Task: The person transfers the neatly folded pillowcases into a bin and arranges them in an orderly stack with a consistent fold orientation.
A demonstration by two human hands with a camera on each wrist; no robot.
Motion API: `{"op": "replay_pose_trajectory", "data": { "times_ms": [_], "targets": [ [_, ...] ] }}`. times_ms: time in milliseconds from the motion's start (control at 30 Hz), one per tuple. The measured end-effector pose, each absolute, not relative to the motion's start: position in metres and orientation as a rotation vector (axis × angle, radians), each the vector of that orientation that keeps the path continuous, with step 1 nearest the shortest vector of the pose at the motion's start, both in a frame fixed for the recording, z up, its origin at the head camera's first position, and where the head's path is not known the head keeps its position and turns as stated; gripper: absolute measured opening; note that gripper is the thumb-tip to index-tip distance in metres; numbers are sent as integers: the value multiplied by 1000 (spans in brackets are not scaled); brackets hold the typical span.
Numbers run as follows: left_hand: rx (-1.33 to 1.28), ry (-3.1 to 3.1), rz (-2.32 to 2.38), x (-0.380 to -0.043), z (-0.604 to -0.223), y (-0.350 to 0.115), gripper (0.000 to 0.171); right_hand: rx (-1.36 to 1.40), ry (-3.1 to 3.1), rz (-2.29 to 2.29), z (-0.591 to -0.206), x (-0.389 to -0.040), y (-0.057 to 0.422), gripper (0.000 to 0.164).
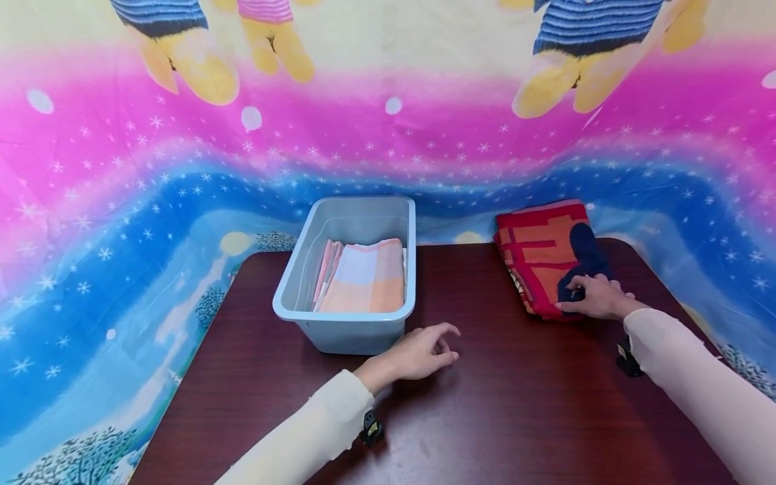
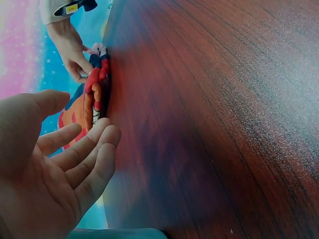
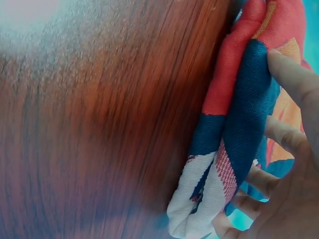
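A folded cloth point(image 1: 542, 259) in red, orange and navy lies at the table's right back, its layered edge point(image 3: 244, 99) showing in the right wrist view. My right hand point(image 1: 597, 296) rests on its near right corner, thumb along the front fold and the fingers point(image 3: 284, 134) spread over the top. Beside the front right corner of a grey plastic bin point(image 1: 348, 335), my left hand point(image 1: 421, 351) hovers over the table with nothing in it, its fingers point(image 2: 84, 159) loosely bent. Inside the bin sit folded peach, white and pink cloths point(image 1: 366, 276).
The dark red-brown wooden table point(image 1: 485, 411) has wood grain and a shiny surface. Behind it and along its sides hangs a printed fabric backdrop point(image 1: 339, 121) in pink and blue. The bin stands left of the table's middle, near the back edge.
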State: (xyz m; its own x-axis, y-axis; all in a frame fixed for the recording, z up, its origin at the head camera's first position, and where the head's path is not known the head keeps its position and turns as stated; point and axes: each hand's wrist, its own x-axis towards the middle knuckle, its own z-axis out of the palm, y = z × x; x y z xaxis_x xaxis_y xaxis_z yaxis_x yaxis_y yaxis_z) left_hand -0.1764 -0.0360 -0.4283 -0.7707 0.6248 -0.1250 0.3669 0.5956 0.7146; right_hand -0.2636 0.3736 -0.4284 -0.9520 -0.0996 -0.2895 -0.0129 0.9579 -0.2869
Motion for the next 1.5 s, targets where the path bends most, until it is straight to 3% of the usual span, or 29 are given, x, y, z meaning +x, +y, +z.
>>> {"op": "replay_pose_trajectory", "data": {
  "times_ms": [1500],
  "targets": [
    [790,2514,961,-170,-439,-31,35,-255,2868,-467,-439,-220,322,73]
  ]
}}
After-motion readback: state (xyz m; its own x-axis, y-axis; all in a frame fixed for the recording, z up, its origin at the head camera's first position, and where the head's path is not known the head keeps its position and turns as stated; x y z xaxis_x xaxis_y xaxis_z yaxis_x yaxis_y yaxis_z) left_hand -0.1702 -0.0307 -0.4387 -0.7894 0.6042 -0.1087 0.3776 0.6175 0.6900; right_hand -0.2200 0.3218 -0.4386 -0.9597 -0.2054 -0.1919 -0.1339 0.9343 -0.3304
